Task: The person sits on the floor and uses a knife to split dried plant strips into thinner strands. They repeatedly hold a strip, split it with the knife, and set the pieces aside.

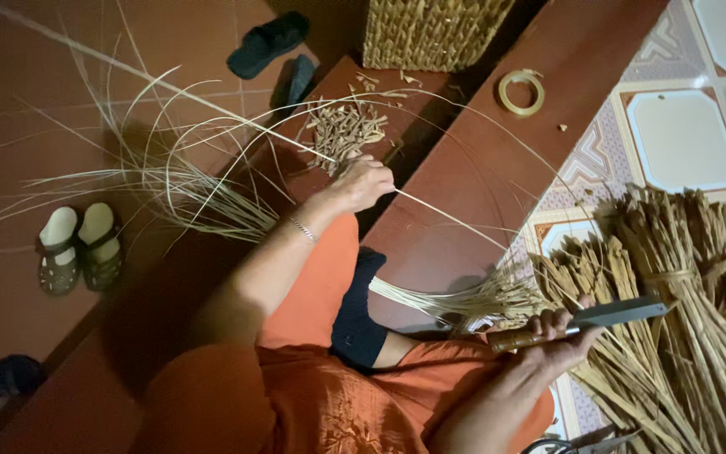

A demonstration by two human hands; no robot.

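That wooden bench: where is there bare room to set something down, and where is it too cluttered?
The bench is bare between the tape ring and the thin strips fanned out near the right hand, which holds a knife. The red floor at top left is also open. It is crowded around the left hand, by the cut scraps, and at the bundled stalks.

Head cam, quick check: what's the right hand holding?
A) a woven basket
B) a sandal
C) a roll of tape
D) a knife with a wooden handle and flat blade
D: the right hand grips a knife by its wooden handle, flat blade pointing toward the bundled reeds; the tape roll lies apart on the step and the left hand holds a thin strip.
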